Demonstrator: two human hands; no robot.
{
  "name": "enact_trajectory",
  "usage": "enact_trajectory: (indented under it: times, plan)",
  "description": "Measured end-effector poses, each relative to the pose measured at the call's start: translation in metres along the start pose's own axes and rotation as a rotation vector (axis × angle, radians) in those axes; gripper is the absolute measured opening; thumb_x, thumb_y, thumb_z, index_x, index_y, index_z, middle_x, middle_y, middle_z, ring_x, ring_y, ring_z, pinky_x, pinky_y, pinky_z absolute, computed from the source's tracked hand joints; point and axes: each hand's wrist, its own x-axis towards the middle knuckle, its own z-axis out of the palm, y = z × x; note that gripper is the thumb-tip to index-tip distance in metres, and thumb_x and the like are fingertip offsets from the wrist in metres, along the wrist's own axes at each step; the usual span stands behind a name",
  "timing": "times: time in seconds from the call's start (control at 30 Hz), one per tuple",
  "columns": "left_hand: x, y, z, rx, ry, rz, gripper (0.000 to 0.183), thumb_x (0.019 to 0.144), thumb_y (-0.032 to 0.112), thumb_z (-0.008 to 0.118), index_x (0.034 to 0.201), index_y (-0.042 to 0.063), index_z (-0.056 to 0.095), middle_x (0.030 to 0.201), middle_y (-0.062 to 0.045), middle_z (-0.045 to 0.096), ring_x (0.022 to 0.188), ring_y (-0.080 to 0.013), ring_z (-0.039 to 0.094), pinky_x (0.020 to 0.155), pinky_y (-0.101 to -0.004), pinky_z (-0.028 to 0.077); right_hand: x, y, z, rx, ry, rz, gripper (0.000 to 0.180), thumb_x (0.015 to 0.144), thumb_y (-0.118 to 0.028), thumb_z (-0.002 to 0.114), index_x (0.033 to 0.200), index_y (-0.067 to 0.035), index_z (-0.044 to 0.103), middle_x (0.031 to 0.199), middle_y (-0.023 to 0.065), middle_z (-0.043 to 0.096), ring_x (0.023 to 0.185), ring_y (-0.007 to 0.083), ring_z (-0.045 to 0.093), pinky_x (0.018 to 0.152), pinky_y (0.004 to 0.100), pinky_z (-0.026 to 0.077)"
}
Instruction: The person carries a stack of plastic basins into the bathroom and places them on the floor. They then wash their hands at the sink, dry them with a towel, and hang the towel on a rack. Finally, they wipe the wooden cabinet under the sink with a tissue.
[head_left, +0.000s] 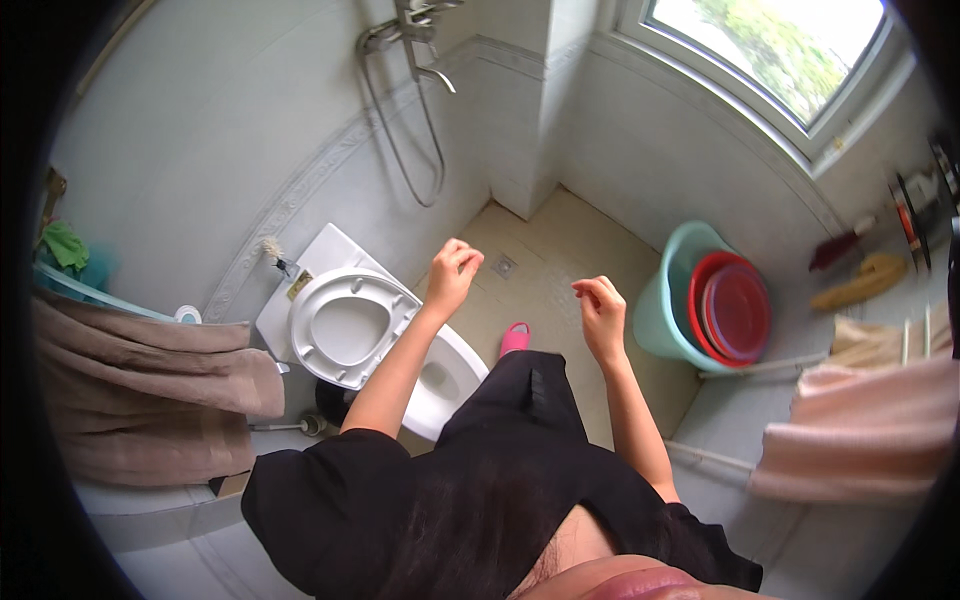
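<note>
My left hand (453, 276) hangs in the air to the right of the white toilet (442, 390). Its fingers are curled in towards the thumb, and I see nothing in them. My right hand (603, 313) is held up over the tiled floor (559, 255), left of a pale green plastic tub (654, 319). Those fingers are loosely bent inward too, with nothing visible in the grip. The toilet seat (304, 319) stands raised against the cistern (328, 244). A pink slipper (515, 337) shows on one foot below me.
Red basins (739, 311) are stacked in the tub. Brown towels (157, 405) hang at left, pink towels (855, 427) at right. A shower hose (375, 124) loops down the wall near a floor drain (504, 266). A window (787, 52) is at upper right.
</note>
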Motion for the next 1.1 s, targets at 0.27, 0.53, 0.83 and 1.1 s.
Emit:
enact_trajectory:
  times: [0.27,0.53,0.83,1.1]
  plan:
    - [0.139,-0.040,-0.033,0.182,0.357,0.149,0.009,0.079,0.006,0.066,0.086,0.000,0.065,0.094,-0.010,0.061,0.081,-0.0253,0.062,0.069,-0.0331,0.049,0.071,0.054,0.018,-0.066,-0.152,-0.017,0.016,0.077,0.009,0.052,0.083,-0.001,0.063,0.071,0.0073,0.054,0.059,0.0145,0.051,0.053,0.0260,0.040]
    - [0.281,-0.015,-0.133,0.622,0.417,0.233,0.012,0.080,0.006,0.060,0.090,0.001,0.065,0.101,-0.011,0.061,0.090,-0.0320,0.060,0.076,-0.0394,0.049,0.124,0.010,0.041,-0.007,-0.252,-0.103,0.012,0.081,0.006,0.053,0.087,0.001,0.062,0.072,0.0072,0.052,0.058,0.0139,0.049,0.053,0.0254,0.039]
    - [0.325,-0.008,-0.138,0.863,0.151,0.041,0.020,0.073,-0.004,0.055,0.089,0.001,0.065,0.096,-0.015,0.058,0.092,-0.0353,0.057,0.082,-0.0434,0.047,0.158,0.022,0.048,0.048,-0.315,-0.133,0.013,0.081,0.006,0.052,0.087,0.001,0.062,0.072,0.0078,0.053,0.059,0.0146,0.050,0.054,0.0254,0.040]
    - [0.318,-0.020,-0.150,0.780,0.169,-0.001,0.010,0.074,0.003,0.060,0.083,-0.001,0.064,0.093,-0.018,0.060,0.091,-0.0357,0.058,0.079,-0.0437,0.047,0.177,0.030,0.056,0.080,-0.395,-0.142,0.011,0.081,0.004,0.052,0.088,0.001,0.061,0.073,0.0087,0.053,0.060,0.0169,0.052,0.056,0.0265,0.041]
